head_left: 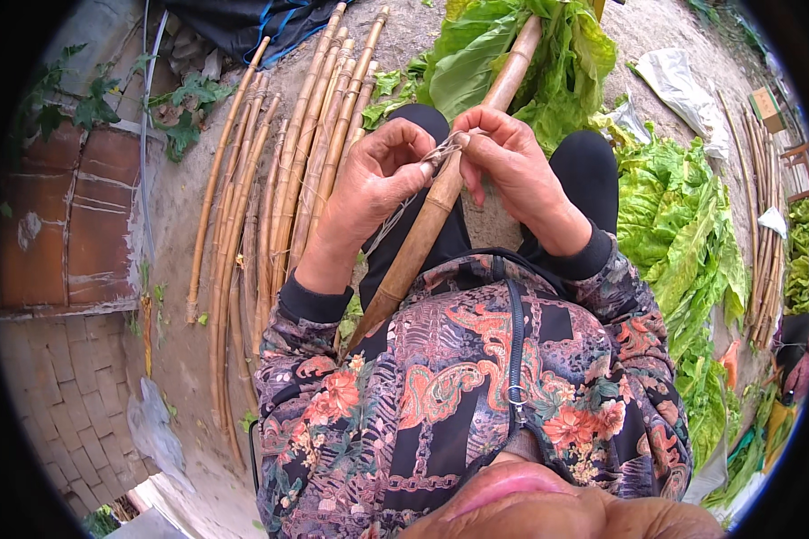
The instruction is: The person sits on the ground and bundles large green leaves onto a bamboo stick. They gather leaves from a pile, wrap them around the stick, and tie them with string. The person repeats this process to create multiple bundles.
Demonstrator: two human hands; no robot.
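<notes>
A thin bamboo pole (420,232) slants from beside my torso up between my knees. Large green leaves (573,81) hang along both sides of its far part. My left hand (377,184) pinches a pale string (441,154) just over the pole, thumb against curled fingers. Close on the other side, my right hand (519,171) has the same string between thumb and forefinger, its other fingers curled beside the pole. Loose strands of the string trail down from the left hand. The fingertips hide how the string meets the pole.
Several bamboo poles (319,135) lie on the ground at the left. A heap of green leaves (679,225) spreads at my right, with more poles (764,225) beyond it. White plastic sheeting (683,94) lies far right, a dark tarp (252,27) far left, rusty panels (49,216) left.
</notes>
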